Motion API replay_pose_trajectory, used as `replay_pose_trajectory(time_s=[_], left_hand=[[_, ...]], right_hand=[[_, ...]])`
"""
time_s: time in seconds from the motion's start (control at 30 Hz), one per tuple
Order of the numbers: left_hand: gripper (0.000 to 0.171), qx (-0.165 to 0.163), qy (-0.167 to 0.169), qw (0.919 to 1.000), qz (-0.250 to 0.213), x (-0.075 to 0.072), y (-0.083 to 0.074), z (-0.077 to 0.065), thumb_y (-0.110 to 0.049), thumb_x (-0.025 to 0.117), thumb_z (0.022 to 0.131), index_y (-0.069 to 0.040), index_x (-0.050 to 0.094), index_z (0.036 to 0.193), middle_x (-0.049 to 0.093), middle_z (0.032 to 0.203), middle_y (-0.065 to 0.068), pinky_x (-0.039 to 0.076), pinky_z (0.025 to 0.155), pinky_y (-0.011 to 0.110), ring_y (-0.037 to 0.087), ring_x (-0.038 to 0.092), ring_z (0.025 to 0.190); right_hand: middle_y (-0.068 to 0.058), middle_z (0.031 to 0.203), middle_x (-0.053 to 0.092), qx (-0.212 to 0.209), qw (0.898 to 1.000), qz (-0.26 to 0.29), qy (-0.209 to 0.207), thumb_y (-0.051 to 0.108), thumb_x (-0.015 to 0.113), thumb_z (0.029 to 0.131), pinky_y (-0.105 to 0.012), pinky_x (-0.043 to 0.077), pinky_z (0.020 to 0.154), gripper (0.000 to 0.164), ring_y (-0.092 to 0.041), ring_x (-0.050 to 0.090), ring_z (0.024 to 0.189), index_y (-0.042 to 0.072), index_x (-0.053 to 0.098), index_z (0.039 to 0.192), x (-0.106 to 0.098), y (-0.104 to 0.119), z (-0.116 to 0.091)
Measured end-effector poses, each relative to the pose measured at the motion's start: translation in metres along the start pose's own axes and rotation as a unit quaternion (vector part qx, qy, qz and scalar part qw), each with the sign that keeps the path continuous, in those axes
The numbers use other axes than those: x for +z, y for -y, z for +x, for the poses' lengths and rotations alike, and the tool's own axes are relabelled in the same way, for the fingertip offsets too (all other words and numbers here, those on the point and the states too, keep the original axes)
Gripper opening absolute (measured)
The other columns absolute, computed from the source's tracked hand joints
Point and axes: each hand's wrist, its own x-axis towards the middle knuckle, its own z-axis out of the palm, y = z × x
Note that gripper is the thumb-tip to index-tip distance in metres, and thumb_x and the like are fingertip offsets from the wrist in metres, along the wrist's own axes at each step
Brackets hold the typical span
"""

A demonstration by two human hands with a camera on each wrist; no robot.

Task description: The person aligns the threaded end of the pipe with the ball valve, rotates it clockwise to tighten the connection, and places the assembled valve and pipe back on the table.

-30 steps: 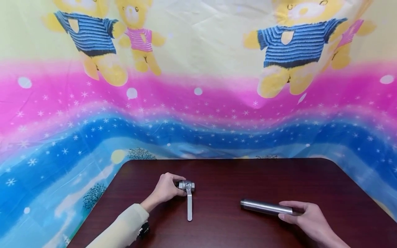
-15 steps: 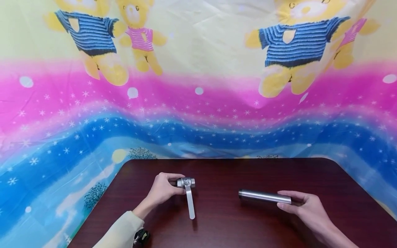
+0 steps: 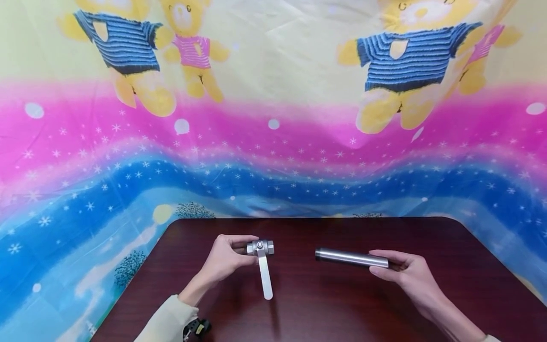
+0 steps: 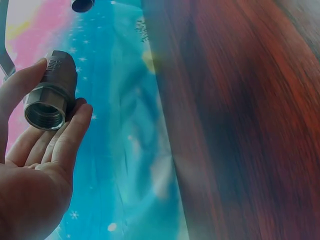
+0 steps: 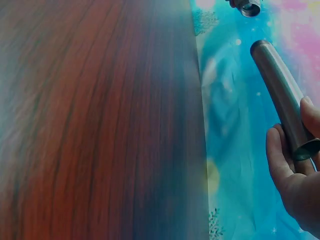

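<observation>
My left hand (image 3: 224, 256) pinches a metal ball valve (image 3: 261, 247) between thumb and fingers, above the table. The valve's flat lever handle (image 3: 265, 278) points down toward me. In the left wrist view, one threaded opening of the valve (image 4: 57, 85) faces the camera. On the other side, my right hand (image 3: 412, 275) grips the near end of a steel pipe (image 3: 352, 258), which is also held off the table. The pipe's threaded end points left at the valve, with a gap between them. In the right wrist view the pipe (image 5: 280, 90) shows its open, hollow end near the palm.
Both hands are over a dark reddish-brown table (image 3: 299, 308) with rounded far corners. A printed cloth (image 3: 273, 156) with bears and snowflakes hangs behind it and along its sides. A black device (image 3: 196, 327) is strapped at the left wrist.
Both hands have lifted their things off the table. The pipe has moved up and left, closer to the valve. The valve has risen a little, its lever swinging slightly to the right.
</observation>
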Motion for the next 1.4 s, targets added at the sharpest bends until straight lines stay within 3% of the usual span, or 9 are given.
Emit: replay_pose_trajectory(time_s=[0.57,0.83,1.4], left_hand=[[0.049,0.003,0.045,0.9986,-0.027,0.014,-0.012,0.002,0.003,0.087,0.077,0.007,0.073,0.124,0.078,0.103,0.019,0.062,0.083,0.037,0.032,0.077,0.096],[0.047,0.003,0.054,0.9978,-0.038,0.020,-0.012,0.003,0.005,0.086,0.077,0.007,0.074,0.123,0.078,0.103,0.019,0.061,0.084,0.037,0.031,0.077,0.097],[0.047,0.006,0.066,0.9970,-0.042,0.023,-0.017,0.004,0.003,0.086,0.078,0.007,0.075,0.123,0.078,0.102,0.019,0.061,0.084,0.037,0.031,0.077,0.096]], right_hand=[[-0.001,0.108,0.079,-0.047,0.997,0.052,0.041,0.000,0.084,0.086,-0.027,0.058,0.076,0.043,-0.013,0.072,0.089,-0.008,0.071,0.127,0.026,0.008,0.015],[-0.003,0.110,0.078,-0.073,0.992,0.073,0.076,-0.004,0.081,0.088,-0.027,0.057,0.076,0.041,-0.014,0.071,0.090,-0.010,0.070,0.127,0.035,0.010,0.019],[-0.006,0.108,0.078,-0.085,0.987,0.094,0.102,-0.006,0.079,0.089,-0.028,0.057,0.077,0.036,-0.012,0.071,0.089,-0.006,0.073,0.124,0.043,0.014,0.024]])
